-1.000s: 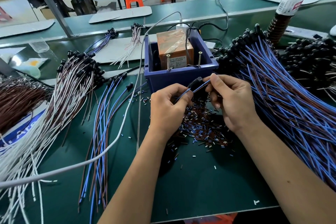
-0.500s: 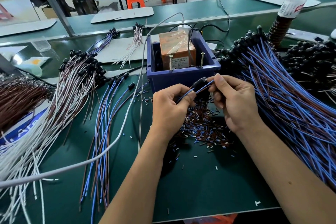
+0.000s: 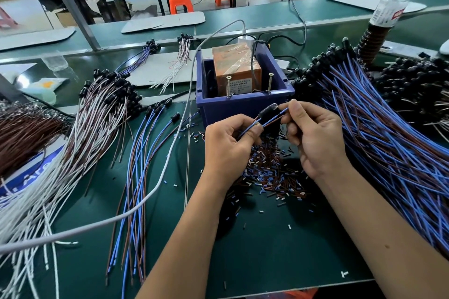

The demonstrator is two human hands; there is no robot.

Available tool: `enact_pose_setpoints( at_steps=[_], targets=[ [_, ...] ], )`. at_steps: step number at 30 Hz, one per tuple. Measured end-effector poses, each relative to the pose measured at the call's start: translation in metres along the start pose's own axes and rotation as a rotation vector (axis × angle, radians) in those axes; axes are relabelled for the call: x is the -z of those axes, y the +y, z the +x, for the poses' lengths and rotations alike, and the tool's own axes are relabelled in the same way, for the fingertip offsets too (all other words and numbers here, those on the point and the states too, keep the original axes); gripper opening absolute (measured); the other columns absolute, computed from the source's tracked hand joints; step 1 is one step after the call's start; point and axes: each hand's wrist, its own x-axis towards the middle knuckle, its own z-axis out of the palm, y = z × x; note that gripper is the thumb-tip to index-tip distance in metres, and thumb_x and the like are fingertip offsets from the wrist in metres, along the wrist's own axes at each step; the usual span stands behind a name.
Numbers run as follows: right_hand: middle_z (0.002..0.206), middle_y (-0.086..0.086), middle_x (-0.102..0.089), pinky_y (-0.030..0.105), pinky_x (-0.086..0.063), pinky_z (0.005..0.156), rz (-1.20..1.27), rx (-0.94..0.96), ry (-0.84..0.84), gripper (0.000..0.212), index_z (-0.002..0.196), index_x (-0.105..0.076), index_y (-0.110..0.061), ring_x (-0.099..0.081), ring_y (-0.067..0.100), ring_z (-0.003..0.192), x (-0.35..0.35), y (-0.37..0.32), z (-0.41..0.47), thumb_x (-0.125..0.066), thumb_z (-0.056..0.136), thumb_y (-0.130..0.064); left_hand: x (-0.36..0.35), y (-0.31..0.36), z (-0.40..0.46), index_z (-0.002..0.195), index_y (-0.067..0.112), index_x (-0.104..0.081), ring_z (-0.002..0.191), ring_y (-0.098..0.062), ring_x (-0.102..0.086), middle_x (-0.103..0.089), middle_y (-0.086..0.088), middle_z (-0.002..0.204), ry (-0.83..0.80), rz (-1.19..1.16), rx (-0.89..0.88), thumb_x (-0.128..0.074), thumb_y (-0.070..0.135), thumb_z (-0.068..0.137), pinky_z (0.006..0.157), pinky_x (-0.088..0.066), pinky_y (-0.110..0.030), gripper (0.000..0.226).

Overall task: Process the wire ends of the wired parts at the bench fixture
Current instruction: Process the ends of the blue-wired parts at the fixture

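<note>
**Both hands on one wired part in front of the blue bin**

A square dark-blue plastic bin (image 3: 245, 104) sits on the green bench mat (image 3: 279, 250). Inside it stands an orange block wrapped in clear tape (image 3: 237, 68), with two upright screws (image 3: 228, 86) at the bin's near wall. Just in front of that wall, the left hand (image 3: 228, 150) pinches the blue and brown wires of a small black-bodied, clear-tipped wired part (image 3: 267, 111), and the right hand (image 3: 313, 138) pinches those wires near their ends. Below the hands lies a heap of cut insulation bits (image 3: 269, 177). A thick fan of blue-and-brown wired parts (image 3: 388, 141) spreads to the right.
</note>
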Motion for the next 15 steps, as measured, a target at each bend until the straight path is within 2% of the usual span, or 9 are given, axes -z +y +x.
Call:
enact_pose_setpoints(
  at_steps=[10,15],
  targets=[
    [0.069,0.001,-0.062,0.016,-0.035,0.044,0.016,0.018,0.02,0.022,0.089,-0.077,-0.011,-0.047,0.004,0.052,0.0004,-0.0006,0.0006,-0.061,0.104,-0.016,-0.0008,0.0004,0.0002,0.08,0.016,-0.075,0.062,-0.026,-0.063,-0.069,0.003,0.064,0.0,-0.014,0.001,-0.072,0.015,0.092,0.058,-0.048,-0.032,0.012],
    [0.07,0.001,-0.062,0.016,-0.035,0.044,0.027,0.005,0.018,0.022,0.09,-0.077,-0.01,-0.047,0.005,0.052,-0.0002,-0.0004,0.0004,-0.061,0.104,-0.017,0.0,0.0012,-0.0001,0.08,0.018,-0.075,0.061,-0.03,-0.063,-0.069,0.003,0.065,0.007,-0.015,-0.006,-0.072,0.017,0.092,0.058,-0.051,-0.043,0.012]
  ],
)
